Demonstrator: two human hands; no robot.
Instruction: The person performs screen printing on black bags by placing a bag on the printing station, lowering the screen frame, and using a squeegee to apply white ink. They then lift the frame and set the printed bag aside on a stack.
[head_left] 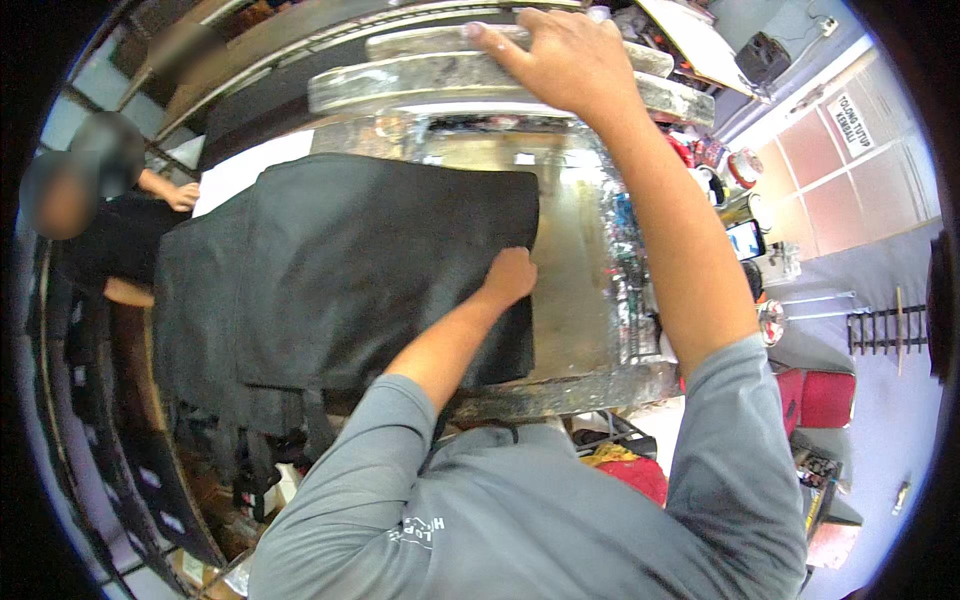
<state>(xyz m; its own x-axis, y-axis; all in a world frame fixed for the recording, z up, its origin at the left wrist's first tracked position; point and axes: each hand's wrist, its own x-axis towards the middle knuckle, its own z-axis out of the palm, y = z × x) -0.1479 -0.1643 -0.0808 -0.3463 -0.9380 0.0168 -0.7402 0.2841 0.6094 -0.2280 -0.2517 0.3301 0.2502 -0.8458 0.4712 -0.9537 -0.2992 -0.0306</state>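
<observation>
A large piece of black cloth (380,270) lies spread over a work table, with dark strips hanging off its near left side. My left hand (512,276) is closed at the cloth's right edge, its fingers curled. Across the far side of the table lie two pale, stained long bars (420,82). My right hand (575,60) reaches over them with thumb and fingers apart, at the farther bar; its fingertips are partly hidden. Beside the cloth, a glossy, paint-stained panel (575,260) shows bare.
At the left, another person's hand (182,196) is by a white sheet (240,175) near the cloth. Cans, a lit phone (746,240) and rolls of tape (745,168) crowd the right side. A red chair (828,400) stands at the right. Dark racks (120,440) line the left.
</observation>
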